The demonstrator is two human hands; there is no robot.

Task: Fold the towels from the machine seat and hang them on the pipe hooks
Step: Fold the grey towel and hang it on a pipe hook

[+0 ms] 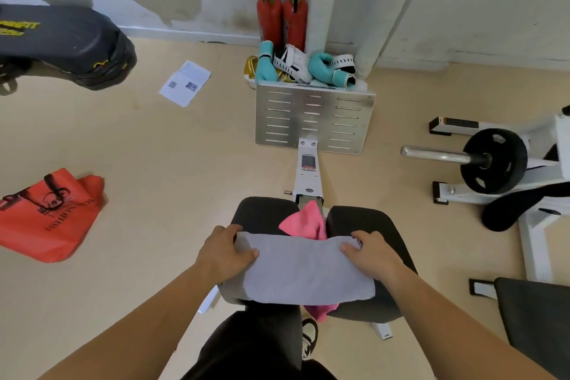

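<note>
1. Grey terry cloth, the grey towel (303,270), lies folded into a rectangle across the black padded machine seat (262,213), its long side running left to right.
2. The left hand (223,251) grasps the towel's far left corner: thumb along the far edge, fingers curled over the top surface.
3. The right hand (371,254) grasps the far right corner in the same grip, fingertips pressed into the cloth.
4. A pink towel (305,222) lies under the grey one, bunched in the gap between the seat's two pads; a bit of it also pokes out below the near edge.
5. Beyond the seat, the machine's white rail (307,176) leads to a slotted metal footplate (313,117).
6. Behind the footplate sit teal boxing gloves (324,66) and white pads, with two red fire extinguishers (282,20) against the wall.
7. On the floor to the left lie a red tote bag (49,216) and a printed leaflet (185,83).
8. To the right, a black weight plate (493,160) sits on a steel bar.
</note>
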